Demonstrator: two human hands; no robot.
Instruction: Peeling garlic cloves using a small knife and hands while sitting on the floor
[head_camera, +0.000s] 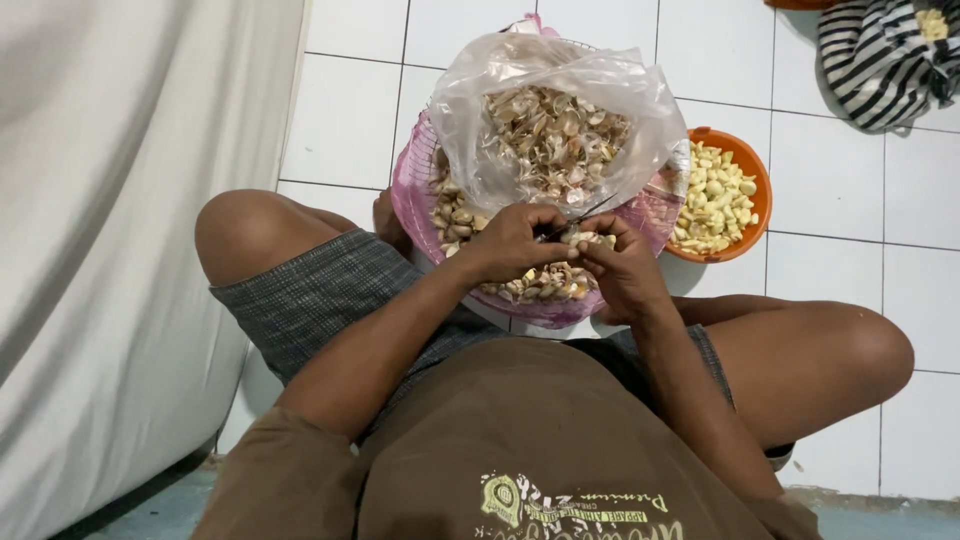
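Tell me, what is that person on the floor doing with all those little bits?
A person sits on the tiled floor, peeling garlic. The left hand holds a small knife, and the right hand pinches a clove over a pink basket of unpeeled cloves. A clear plastic bag in the basket holds the papery skins. An orange bowl beside it holds peeled cloves.
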